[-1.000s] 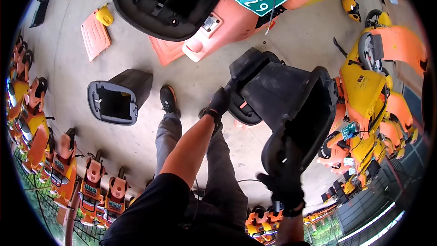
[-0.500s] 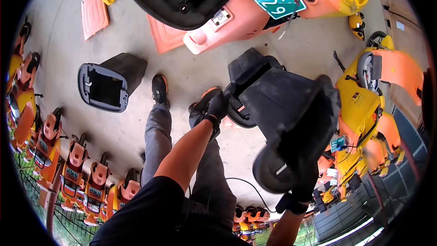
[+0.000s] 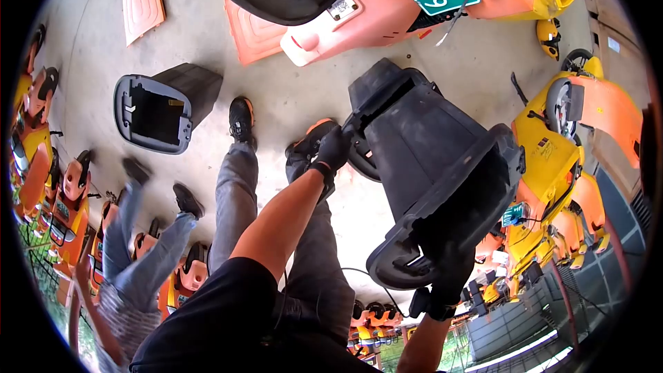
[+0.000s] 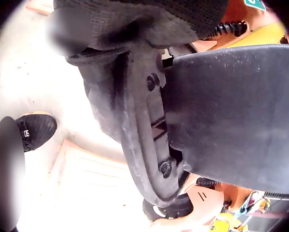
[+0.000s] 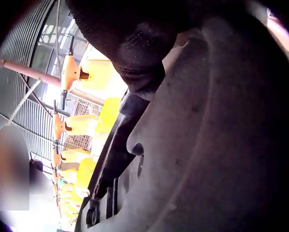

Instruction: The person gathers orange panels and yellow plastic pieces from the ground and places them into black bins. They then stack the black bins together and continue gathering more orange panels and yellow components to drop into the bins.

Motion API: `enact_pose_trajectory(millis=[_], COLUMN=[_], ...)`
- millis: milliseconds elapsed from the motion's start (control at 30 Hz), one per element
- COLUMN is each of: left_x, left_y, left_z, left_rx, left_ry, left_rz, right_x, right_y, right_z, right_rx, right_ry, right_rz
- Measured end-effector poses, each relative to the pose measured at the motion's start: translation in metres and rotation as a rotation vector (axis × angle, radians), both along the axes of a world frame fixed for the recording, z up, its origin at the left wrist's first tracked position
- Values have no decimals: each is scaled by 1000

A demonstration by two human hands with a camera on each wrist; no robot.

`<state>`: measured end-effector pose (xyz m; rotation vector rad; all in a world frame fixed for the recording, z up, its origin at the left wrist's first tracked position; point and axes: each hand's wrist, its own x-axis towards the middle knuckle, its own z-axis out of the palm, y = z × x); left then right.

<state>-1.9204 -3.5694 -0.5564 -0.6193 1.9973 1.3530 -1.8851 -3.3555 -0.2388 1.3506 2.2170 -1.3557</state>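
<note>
Two black scooter storage buckets are held one in the other in front of the person. My left hand (image 3: 334, 148), in a black glove, grips the rim of the far bucket (image 3: 378, 86). In the left wrist view the near bucket's body (image 4: 231, 111) enters the far bucket's opening, past its rim (image 4: 137, 140). My right hand (image 3: 452, 273), also gloved, holds the near bucket (image 3: 428, 141) at its wide mouth, which faces down toward the person. In the right wrist view the gloved right hand (image 5: 134, 43) curls over the edge of the bucket (image 5: 207, 135); its fingertips are hidden.
Another black bucket (image 3: 204, 97) is on the concrete floor at left. An orange scooter (image 3: 324, 34) with a green plate stands ahead. Orange panels (image 3: 143, 7) lie on the floor. Yellow and orange scooters (image 3: 545, 152) line the right side. Another person (image 3: 131, 262) is at left.
The near bucket's mouth has tipped lower, and my right hand has shifted from its lower rim farther to the right. My left hand keeps its grip. Another person has come into view at left.
</note>
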Motion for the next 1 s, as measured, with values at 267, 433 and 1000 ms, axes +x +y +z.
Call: enact_pose_trajectory(millis=[267, 433, 1000], left_x=[-5, 5, -22], left_y=[-3, -6, -10], left_z=[9, -7, 4], left_rx=[-20, -18, -5], left_ry=[47, 142, 120], left_rz=[-13, -19, -102], right_x=[-11, -12, -33], right_y=[-6, 10, 48], right_z=[-11, -15, -24], right_rx=[128, -28, -66], right_ry=[39, -34, -100], right_rz=[315, 110, 187])
